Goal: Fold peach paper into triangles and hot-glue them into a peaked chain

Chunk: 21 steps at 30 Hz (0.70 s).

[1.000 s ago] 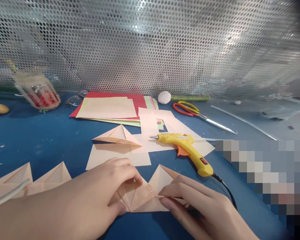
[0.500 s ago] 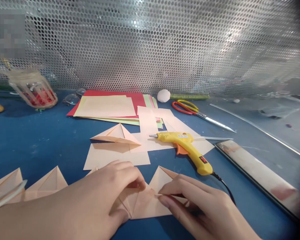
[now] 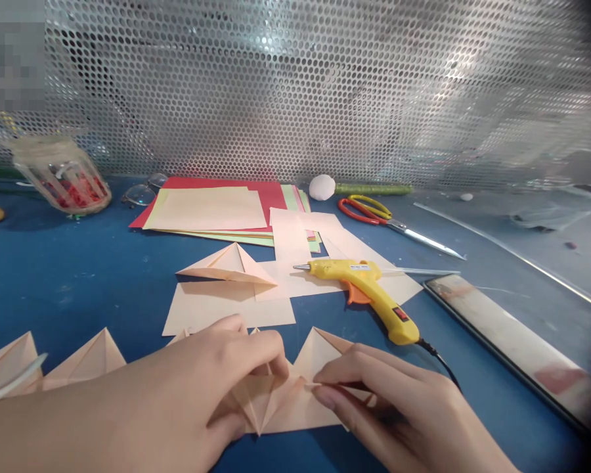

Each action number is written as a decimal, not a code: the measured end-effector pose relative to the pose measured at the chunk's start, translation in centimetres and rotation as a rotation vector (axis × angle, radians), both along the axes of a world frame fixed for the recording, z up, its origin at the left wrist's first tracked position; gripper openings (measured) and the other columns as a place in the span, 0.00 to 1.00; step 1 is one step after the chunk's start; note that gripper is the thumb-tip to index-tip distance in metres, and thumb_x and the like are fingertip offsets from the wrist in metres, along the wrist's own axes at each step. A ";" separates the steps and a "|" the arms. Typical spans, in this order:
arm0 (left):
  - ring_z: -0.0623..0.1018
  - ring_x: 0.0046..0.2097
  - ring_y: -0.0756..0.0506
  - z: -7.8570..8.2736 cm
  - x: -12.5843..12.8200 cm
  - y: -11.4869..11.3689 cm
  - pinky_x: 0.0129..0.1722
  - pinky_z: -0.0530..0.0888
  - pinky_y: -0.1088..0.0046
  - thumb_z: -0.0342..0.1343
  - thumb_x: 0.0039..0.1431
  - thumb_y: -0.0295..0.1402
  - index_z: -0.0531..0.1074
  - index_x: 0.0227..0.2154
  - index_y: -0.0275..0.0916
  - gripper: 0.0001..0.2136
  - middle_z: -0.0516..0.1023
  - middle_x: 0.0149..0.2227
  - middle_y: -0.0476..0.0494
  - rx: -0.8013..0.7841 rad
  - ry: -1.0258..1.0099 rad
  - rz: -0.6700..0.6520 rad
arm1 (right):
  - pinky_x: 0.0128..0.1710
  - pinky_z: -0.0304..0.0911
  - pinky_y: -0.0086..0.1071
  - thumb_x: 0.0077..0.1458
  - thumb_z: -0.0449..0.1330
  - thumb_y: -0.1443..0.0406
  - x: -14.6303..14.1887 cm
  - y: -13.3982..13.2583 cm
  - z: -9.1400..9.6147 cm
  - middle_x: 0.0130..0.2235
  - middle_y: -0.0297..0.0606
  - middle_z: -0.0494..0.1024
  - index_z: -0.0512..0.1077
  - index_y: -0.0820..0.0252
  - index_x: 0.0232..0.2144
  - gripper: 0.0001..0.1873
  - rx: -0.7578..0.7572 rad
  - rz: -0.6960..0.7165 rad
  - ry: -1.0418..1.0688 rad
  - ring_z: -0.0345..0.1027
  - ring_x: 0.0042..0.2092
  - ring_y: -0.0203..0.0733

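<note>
A peach folded paper piece (image 3: 295,401) lies on the blue table (image 3: 79,276) near the front edge. My left hand (image 3: 211,387) covers its left half, fingers curled and pinching a flap at the middle crease. My right hand (image 3: 379,407) presses fingertips together on the paper's right edge, below an upright triangular point (image 3: 320,345). Both hands grip this one piece. A yellow glue gun (image 3: 369,289) lies just behind my right hand, its black cord running past my wrist.
Another folded peach triangle (image 3: 229,263) rests on flat peach sheets (image 3: 226,305). Two more folded triangles (image 3: 83,361) sit front left. Coloured paper stack (image 3: 211,210), red-handled scissors (image 3: 379,217), a white ball (image 3: 322,187), a jar (image 3: 62,177), a phone (image 3: 512,345) and a perforated metal wall (image 3: 295,85) surround them.
My left fingers have slid slightly right and lifted a small flap at the middle crease. The right hand has stayed put on the paper's edge.
</note>
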<state>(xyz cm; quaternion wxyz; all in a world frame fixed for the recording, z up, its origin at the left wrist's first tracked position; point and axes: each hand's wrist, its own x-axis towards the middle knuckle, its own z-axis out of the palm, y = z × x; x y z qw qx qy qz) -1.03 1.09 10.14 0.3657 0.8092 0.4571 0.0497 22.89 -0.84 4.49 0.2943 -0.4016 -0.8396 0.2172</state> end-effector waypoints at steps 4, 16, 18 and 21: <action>0.79 0.50 0.46 -0.2 -1.2 -0.3 0.54 0.71 0.71 0.48 0.60 0.28 0.73 0.38 0.48 0.11 0.79 0.39 0.56 0.015 -0.036 0.001 | 0.31 0.70 0.17 0.65 0.56 0.70 -0.2 0.2 -0.2 0.32 0.30 0.78 0.73 0.54 0.36 0.07 -0.054 -0.019 -0.003 0.76 0.32 0.29; 0.80 0.43 0.46 -1.7 0.1 0.1 0.45 0.72 0.73 0.55 0.64 0.36 0.73 0.37 0.53 0.03 0.80 0.40 0.59 -0.126 -0.022 0.046 | 0.29 0.70 0.17 0.66 0.55 0.70 -0.2 -0.1 -0.2 0.33 0.31 0.77 0.72 0.54 0.37 0.08 -0.057 -0.003 0.008 0.75 0.31 0.30; 0.79 0.40 0.46 -2.9 0.1 -0.1 0.40 0.71 0.73 0.54 0.63 0.35 0.71 0.34 0.50 0.03 0.79 0.37 0.59 -0.017 -0.022 0.032 | 0.30 0.69 0.16 0.65 0.55 0.71 -0.2 -0.1 -0.1 0.32 0.30 0.77 0.72 0.54 0.37 0.08 -0.027 0.005 0.020 0.75 0.31 0.29; 0.77 0.38 0.47 -4.3 0.2 -0.5 0.33 0.67 0.75 0.53 0.58 0.28 0.68 0.32 0.48 0.06 0.77 0.34 0.59 0.258 -0.106 -0.025 | 0.30 0.68 0.16 0.64 0.56 0.72 -0.2 -0.1 -0.2 0.32 0.30 0.77 0.71 0.54 0.38 0.08 0.019 0.028 0.018 0.74 0.31 0.29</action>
